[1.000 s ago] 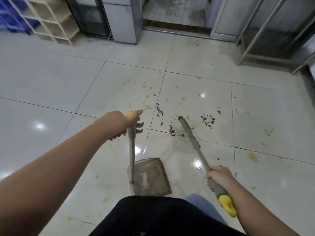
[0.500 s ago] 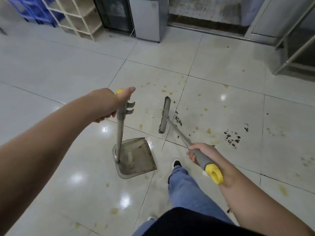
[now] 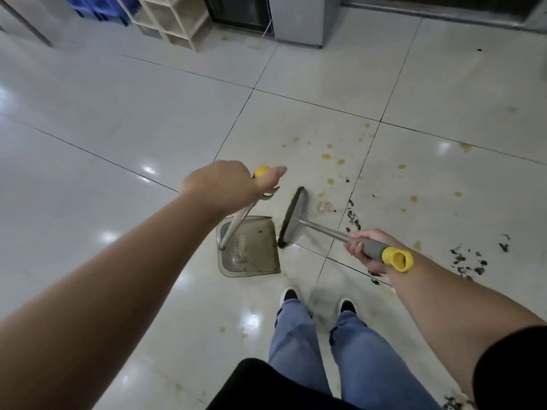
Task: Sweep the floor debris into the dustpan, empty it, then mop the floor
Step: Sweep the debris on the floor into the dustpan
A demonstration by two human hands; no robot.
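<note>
My left hand (image 3: 228, 184) grips the yellow-capped top of the long metal handle of a grey dustpan (image 3: 254, 253), whose pan rests on the white tile floor. My right hand (image 3: 367, 250) holds the grey grip of a short broom; its dark brush head (image 3: 291, 220) stands on the floor at the pan's right lip. Dark debris (image 3: 353, 217) lies just right of the brush, and a second patch of dark debris (image 3: 467, 261) lies further right. Yellow stains (image 3: 333, 156) dot the tiles beyond.
My two legs in blue jeans and dark shoes (image 3: 290, 294) stand just behind the dustpan. A beige cubby shelf (image 3: 171, 22), blue crates (image 3: 100, 7) and a grey cabinet (image 3: 299, 22) line the far wall. More dark debris (image 3: 453, 403) lies at the bottom right.
The broom head has swept left from the debris to the dustpan's lip. The dustpan's mouth has turned toward the broom. The view has tilted down, showing both my feet.
</note>
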